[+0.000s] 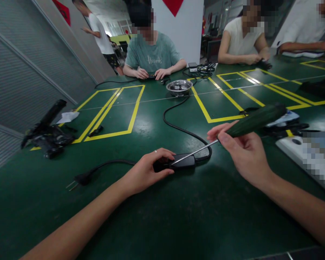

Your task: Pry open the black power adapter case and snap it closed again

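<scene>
My left hand [148, 169] presses down on a black power adapter [182, 161] lying on the green table [162, 216], fingers curled over its left end. My right hand [241, 151] grips a screwdriver [256, 120] with a dark green handle; its thin metal shaft slants down to the left and the tip touches the adapter's top. A black cable [178, 126] loops from the adapter's right end toward the table's middle. Another cable leaves its left side and ends in a two-pin plug [81, 178].
A metal bowl [179, 87] sits at the table's middle, far side. Black parts [47, 135] are piled at the left edge. A white device [308, 155] lies at the right. Yellow tape boxes mark the surface. Other people sit along the far side, hands on small items.
</scene>
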Motion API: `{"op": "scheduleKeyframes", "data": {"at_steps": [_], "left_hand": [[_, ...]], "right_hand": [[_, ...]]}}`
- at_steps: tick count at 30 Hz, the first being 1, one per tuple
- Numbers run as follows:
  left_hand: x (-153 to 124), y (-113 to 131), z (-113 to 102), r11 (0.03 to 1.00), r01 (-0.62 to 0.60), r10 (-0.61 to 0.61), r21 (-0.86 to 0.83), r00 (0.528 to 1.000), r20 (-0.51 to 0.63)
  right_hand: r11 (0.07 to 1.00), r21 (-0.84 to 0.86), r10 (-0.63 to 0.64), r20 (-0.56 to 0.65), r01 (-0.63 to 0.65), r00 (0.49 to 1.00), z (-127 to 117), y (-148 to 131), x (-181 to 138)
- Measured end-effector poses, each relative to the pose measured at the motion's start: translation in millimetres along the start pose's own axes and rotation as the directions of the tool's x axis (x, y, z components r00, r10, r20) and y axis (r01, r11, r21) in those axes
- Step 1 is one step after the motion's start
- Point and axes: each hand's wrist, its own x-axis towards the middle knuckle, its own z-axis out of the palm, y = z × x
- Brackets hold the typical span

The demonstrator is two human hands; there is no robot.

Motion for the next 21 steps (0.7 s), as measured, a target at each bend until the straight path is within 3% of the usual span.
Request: {"op": "scheduleKeyframes", "data": {"at_steps": [2, 8, 15, 21], "left_hand": [[0, 0, 0, 1.0, 0.01, -0.01, 0.003, 1.0, 0.003], [0, 4, -4, 1.0, -0.005, 0.004, 0.021, 0.999, 0.036], [3, 7, -11, 0.994, 0.063, -0.055, -0.088, 0.994, 0.091], [7, 10, -8, 0.993, 0.079, -0.074, -0.087, 0.996, 0.053]], "right_hand": [[0.999, -0.036, 0.018, -0.028, -0.019, 0.999, 0, 2, 1], [0.951, 0.279, 0.109, 0.111, -0.136, 0.988, -2, 9, 1], [0.993, -0.112, 0.04, -0.037, -0.044, 0.999, -4, 11, 4], [0.977, 0.203, 0.049, 0.054, -0.059, 0.997, -1, 13, 0]]}}
